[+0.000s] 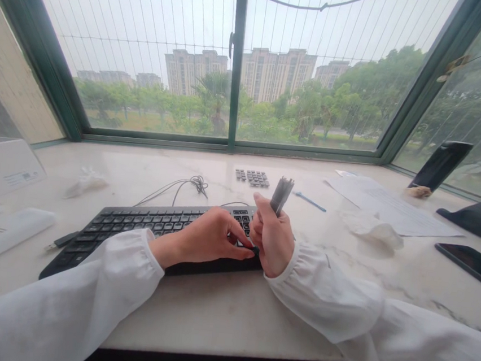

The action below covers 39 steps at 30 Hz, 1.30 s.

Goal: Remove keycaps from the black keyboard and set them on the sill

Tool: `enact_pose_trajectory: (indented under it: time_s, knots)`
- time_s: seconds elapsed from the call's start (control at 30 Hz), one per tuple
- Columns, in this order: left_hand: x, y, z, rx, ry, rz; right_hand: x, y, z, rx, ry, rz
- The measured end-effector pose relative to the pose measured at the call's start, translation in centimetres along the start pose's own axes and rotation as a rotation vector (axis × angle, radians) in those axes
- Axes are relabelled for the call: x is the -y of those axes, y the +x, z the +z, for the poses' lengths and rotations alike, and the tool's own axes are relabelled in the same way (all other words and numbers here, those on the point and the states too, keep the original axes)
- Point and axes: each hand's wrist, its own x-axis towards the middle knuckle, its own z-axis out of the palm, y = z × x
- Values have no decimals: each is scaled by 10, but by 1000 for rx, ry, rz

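A black keyboard [134, 224] lies on the pale marble surface, its cable coiled behind it. My right hand [272, 240] is closed around a dark grey brush-like tool [281, 196], which points up out of the fist. Over the keyboard's right part, my left hand [213, 237] pinches a small dark piece [255, 250] between thumb and fingers, close against the right hand. The lower end of the tool is hidden in the right hand. Several loose keycaps [252, 177] lie in rows behind the keyboard.
A blue stick [310, 201] lies behind the right hand. Further right are crumpled tissue [374, 230], paper sheets [391, 203] and a phone [473, 265]. At the left are a white box [3, 166], crumpled plastic [87, 181] and a USB plug [64, 240]. A window frame [234, 89] stands behind.
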Motion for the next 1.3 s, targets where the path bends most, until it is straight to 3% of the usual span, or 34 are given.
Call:
enact_pose_trajectory:
  time_s: [0.13,0.3,0.53,0.73,0.9,0.97,1.17,1.23,1.3]
  knots:
    - [3,0,-1,-19,29,-23,-4,-5,-4,154,-37,-147]
    - [7,1,0,-58,67,-25,-3,-17,-9,324,-261,-379]
    - [5,0,-1,-91,134,-42,-3,-22,-14,363,-514,-465]
    - [2,0,-2,-79,142,-43,-1,-26,-15,343,-584,-532]
    - [5,0,-1,-39,98,-6,3,-39,-15,453,-676,-692]
    - [5,0,0,-54,83,-17,5,-39,-15,409,-652,-679]
    - [3,5,-6,-115,-158,-107,27,0,-19,157,-600,-695]
    - [4,7,-10,-179,-177,-135,35,21,-23,184,-691,-682]
    - [7,8,-16,-257,-127,-153,38,41,-28,289,-787,-612]
